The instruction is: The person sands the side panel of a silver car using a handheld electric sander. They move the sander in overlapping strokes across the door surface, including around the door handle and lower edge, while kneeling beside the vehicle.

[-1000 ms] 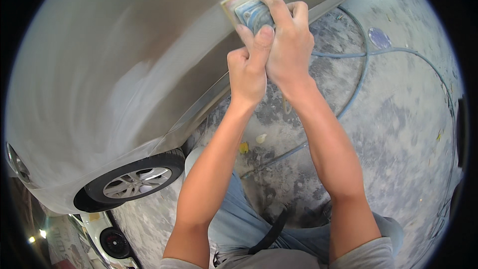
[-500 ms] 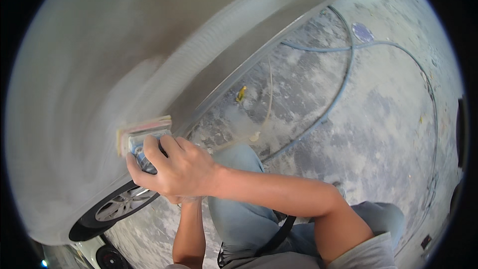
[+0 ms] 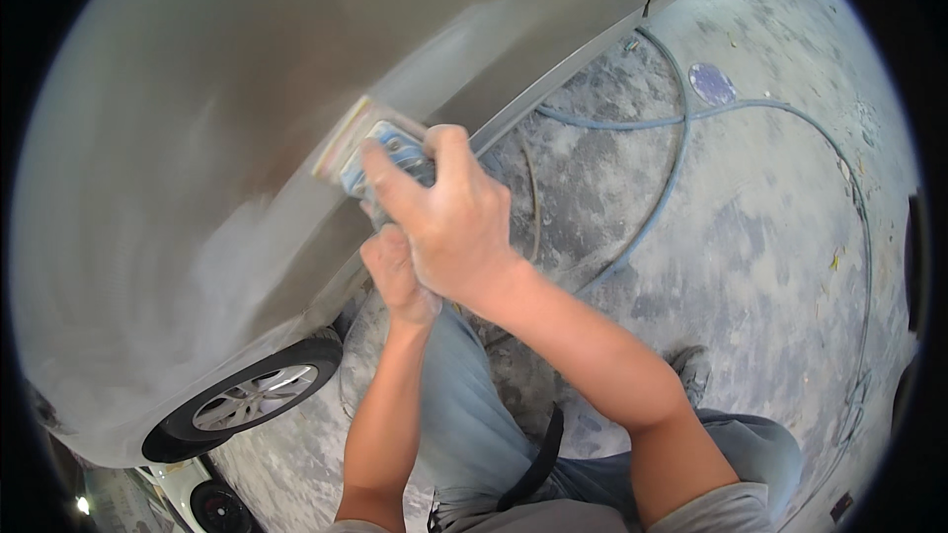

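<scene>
A rectangular power sander (image 3: 395, 148) with a pale, layered pad lies against the dusty car body panel (image 3: 227, 89). My right hand (image 3: 459, 212) is wrapped over the top of the sander, its fingers bent around the housing. Just below it, my left hand (image 3: 395, 271) is closed at the sander's rear end, and the part inside that fist is mostly hidden. Whitish sanded streaks cross the grey-brown panel on both sides of the pad.
Below the panel is a car wheel (image 3: 262, 397). A blue hose (image 3: 673, 173) loops over the dust-covered floor (image 3: 760, 237), near a round purple disc (image 3: 711, 85). Part of a white vehicle (image 3: 183, 494) shows at the lower left.
Both hands have carried the sander up and to the right along the panel, away from the wheel. The sander has turned somewhat, and more of my left hand shows.
</scene>
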A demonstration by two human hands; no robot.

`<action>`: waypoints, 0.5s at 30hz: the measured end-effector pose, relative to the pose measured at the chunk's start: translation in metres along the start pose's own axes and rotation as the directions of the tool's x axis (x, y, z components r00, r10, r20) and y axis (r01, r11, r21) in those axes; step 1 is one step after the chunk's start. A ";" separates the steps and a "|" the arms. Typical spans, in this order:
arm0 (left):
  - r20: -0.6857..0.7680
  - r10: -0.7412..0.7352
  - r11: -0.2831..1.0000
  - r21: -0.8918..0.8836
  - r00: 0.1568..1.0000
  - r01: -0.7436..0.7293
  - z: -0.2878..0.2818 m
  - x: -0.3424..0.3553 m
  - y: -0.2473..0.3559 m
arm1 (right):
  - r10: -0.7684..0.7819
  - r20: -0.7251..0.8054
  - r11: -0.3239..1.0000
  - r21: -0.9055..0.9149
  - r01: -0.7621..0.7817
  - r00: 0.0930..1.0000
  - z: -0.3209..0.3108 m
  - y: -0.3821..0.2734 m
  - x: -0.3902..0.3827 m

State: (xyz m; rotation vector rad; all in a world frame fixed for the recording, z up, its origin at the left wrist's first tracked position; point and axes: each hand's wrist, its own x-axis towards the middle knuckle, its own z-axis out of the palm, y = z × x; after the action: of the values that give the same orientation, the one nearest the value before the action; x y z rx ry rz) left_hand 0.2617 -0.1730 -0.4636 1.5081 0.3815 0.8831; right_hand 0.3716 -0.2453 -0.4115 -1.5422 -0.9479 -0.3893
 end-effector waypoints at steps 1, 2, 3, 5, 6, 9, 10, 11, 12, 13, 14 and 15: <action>0.029 -0.001 1.000 -0.005 1.000 0.001 0.010 0.008 -0.004 | 0.025 0.000 1.000 0.004 -0.025 1.000 -0.008 0.009 0.006; 0.051 -0.009 1.000 0.006 0.999 0.008 0.020 0.017 -0.007 | 0.059 0.005 0.998 0.010 -0.059 0.998 -0.014 0.019 0.011; 0.072 -0.016 1.000 0.017 0.997 0.015 0.029 0.025 -0.011 | 0.075 0.003 0.997 0.003 -0.075 0.997 -0.020 0.028 0.017; 0.091 -0.042 0.999 0.030 0.995 0.039 0.048 0.039 -0.018 | 0.088 -0.024 0.996 -0.011 -0.088 0.996 -0.032 0.047 0.028; 0.090 -0.057 0.998 0.042 0.994 0.053 0.057 0.045 -0.022 | 0.091 -0.034 0.996 -0.016 -0.091 0.995 -0.037 0.056 0.033; 0.101 -0.103 0.990 0.103 0.990 0.093 0.084 0.063 -0.031 | 0.138 -0.042 0.990 0.002 -0.138 0.990 -0.056 0.084 0.047; 0.109 -0.120 0.987 0.124 0.987 0.106 0.093 0.070 -0.033 | 0.150 -0.037 0.989 0.016 -0.149 0.988 -0.063 0.094 0.052; 0.127 -0.135 0.984 0.137 0.983 0.117 0.103 0.076 -0.034 | 0.160 -0.035 0.987 0.028 -0.160 0.986 -0.070 0.103 0.057; 0.166 -0.136 0.984 0.137 0.977 0.114 0.115 0.083 -0.035 | 0.177 -0.040 0.984 0.039 -0.175 0.983 -0.077 0.113 0.062; 0.129 -0.154 0.979 0.157 0.980 0.133 0.129 0.089 -0.036 | 0.188 -0.037 0.981 0.046 -0.186 0.982 -0.085 0.123 0.067; 0.116 -0.153 0.978 0.162 0.981 0.133 0.145 0.095 -0.038 | 0.200 -0.044 0.979 0.052 -0.197 0.979 -0.092 0.134 0.073; 0.095 -0.151 0.978 0.158 0.984 0.134 0.163 0.102 -0.039 | 0.210 -0.064 0.977 0.056 -0.207 0.976 -0.099 0.145 0.078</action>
State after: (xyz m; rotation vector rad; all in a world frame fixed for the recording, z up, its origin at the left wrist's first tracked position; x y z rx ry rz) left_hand 0.4545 -0.2092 -0.4575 1.6378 0.4803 0.6692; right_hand 0.5538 -0.3029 -0.4296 -1.5559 -0.7281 -0.2657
